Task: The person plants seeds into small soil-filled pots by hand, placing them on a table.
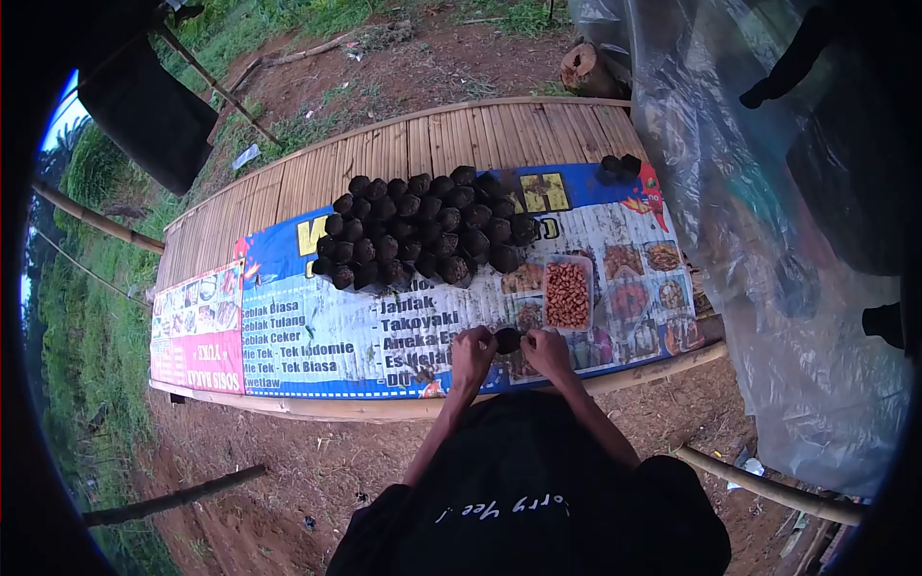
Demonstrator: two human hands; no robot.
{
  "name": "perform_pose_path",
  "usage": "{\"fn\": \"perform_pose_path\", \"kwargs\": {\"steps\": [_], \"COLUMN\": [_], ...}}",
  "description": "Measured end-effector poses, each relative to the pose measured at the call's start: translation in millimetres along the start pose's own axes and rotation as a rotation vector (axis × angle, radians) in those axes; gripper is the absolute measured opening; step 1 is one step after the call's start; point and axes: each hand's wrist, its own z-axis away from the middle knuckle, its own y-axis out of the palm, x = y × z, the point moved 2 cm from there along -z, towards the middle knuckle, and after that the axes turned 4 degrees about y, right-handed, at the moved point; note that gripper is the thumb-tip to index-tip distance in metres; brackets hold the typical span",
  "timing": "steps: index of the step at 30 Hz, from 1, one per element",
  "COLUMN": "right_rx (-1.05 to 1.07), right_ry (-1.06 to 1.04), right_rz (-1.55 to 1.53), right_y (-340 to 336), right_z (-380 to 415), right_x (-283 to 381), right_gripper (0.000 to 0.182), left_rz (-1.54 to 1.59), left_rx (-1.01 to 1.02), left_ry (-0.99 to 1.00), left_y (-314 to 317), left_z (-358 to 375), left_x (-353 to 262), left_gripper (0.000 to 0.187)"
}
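Pinching a small black bag (507, 341) from opposite sides with left hand (471, 350) and right hand (545, 350), apparently closed on the rim. Probably light, soft-walled and apt to crumple; best gripped by both sides of the rim. Right between the fingertips, over the near part of the surface (432, 139). Close to a tray (569, 327) of reddish seeds (567, 295), well short of clustered black bags (445, 244).

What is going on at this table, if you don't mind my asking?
A person holds one small black planter bag between the left hand and the right hand, near the front edge of a bamboo table. Just beyond the right hand sits a clear plastic container of reddish-brown seeds. A cluster of similar soil-filled bags stands farther back, to the left, and two more bags stand apart at the far right, on a printed menu banner.
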Motion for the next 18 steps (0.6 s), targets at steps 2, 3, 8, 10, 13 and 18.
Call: {"fn": "perform_pose_path", "kwargs": {"steps": [2, 3, 8, 10, 13, 18], "right_rx": [-0.071, -0.066, 0.017, 0.106, 0.08, 0.144], "right_ry": [-0.067, -0.088, -0.1, 0.064, 0.018, 0.043], "right_rz": [0.025, 0.036, 0.029, -0.006, 0.131, 0.115], "right_y": [-4.0, -2.6, -16.7, -20.4, -5.6, -14.0], "right_z": [0.8, -1.9, 6.9, 4.7, -0.9, 4.7], "right_x": [2.8, 1.7, 17.8, 24.0, 12.9, 18.2], "right_gripper": [0.024, 0.024, 0.025, 0.027, 0.029, 0.029], "left_rz": [-0.002, -0.003, 0.031, 0.016, 0.007, 0.0], "left_rx": [-0.011, -0.014, -0.032, -0.028, -0.03, -0.056], "left_ry": [0.009, 0.011, 0.001, -0.028, -0.072, -0.045], "left_y": [-0.6, 0.9, -1.8, 5.3, 6.9, 8.0], "left_z": [2.0, 1.3, 4.5, 6.0, 3.4, 15.1], "left_x": [0.3, 3.2, 0.2, 11.1, 13.5, 10.6], "left_gripper": [0.009, 0.009, 0.013, 0.013, 0.013, 0.012]}}
